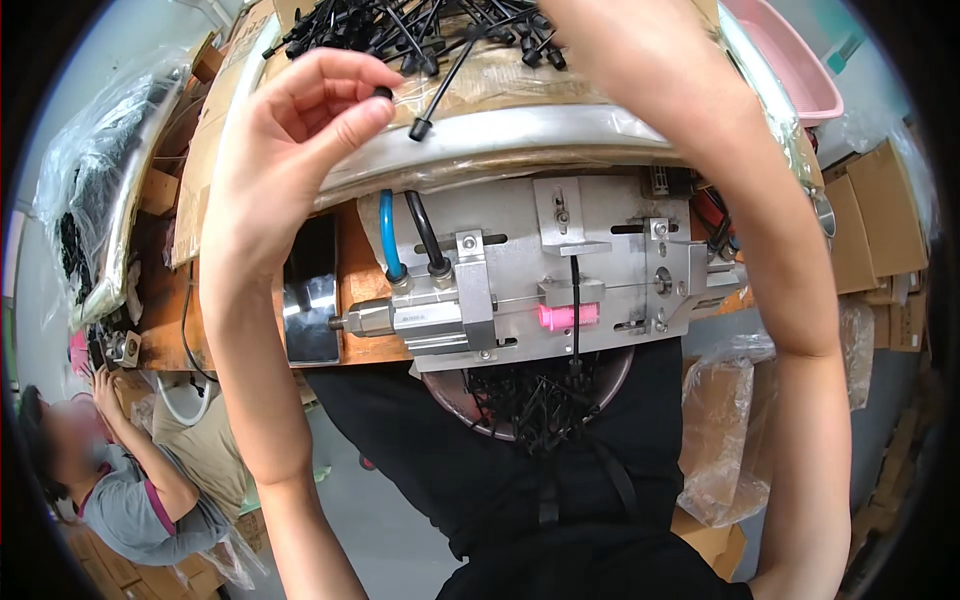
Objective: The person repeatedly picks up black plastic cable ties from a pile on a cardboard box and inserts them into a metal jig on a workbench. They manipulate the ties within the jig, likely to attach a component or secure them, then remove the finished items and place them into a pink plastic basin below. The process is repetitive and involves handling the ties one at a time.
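Observation:
My left hand (pixel 305 125) is raised over the near edge of the work surface, thumb and forefinger pinched on a small black round-ended piece (pixel 383 92). Whether a longer stem runs behind the fingers cannot be made out. Close by, a black rod with a knobbed end (pixel 421 128) sticks out of a heap of similar black rods (pixel 400 30). My right forearm reaches over the heap's right side; its hand is cut off by the upper edge. Below, a metal clamping fixture (pixel 610 215) carries a pink block (pixel 568 317), with another black rod (pixel 576 345) lying across it.
A blue hose (pixel 388 235) and a black hose (pixel 425 232) plug into the fixture's cylinder. A dark flat device (pixel 312 300) lies left of it. Under its front edge, a bowl (pixel 455 402) of black rods rests on my lap. Another person (pixel 150 490) sits at lower left.

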Motion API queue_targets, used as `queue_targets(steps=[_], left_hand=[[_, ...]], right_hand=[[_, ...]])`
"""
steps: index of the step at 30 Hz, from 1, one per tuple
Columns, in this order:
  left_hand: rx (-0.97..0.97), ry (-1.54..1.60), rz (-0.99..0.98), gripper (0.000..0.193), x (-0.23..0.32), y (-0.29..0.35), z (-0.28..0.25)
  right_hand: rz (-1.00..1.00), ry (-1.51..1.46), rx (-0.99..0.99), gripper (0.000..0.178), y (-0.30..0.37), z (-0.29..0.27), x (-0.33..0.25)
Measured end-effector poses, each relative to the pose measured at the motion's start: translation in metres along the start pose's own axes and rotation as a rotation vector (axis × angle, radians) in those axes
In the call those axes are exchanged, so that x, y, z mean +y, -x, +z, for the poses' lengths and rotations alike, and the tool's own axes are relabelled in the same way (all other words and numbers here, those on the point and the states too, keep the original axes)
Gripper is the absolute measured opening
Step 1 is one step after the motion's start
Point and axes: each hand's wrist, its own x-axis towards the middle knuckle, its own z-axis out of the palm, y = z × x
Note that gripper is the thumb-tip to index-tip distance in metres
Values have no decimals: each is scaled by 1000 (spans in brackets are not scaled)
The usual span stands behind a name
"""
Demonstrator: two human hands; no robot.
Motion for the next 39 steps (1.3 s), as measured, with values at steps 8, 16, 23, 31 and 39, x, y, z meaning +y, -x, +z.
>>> queue_targets(steps=[8, 16, 23, 31, 39], left_hand=[[238, -446, 309, 30, 24, 26, 50], [18, -839, 228, 65, -9, 146, 184], [-20, -947, 139, 70, -11, 139, 198], [-148, -833, 113, 69, 4, 123, 157], [47, -733, 118, 19, 7, 5, 23]], right_hand=[[173, 281, 48, 14, -13, -32, 57], [680, -951, 173, 18, 45, -63, 32], [596, -989, 517, 20, 115, -69, 34], [319, -822, 217, 49, 189, -22, -62], [342, -764, 69, 69, 227, 33, -114]])
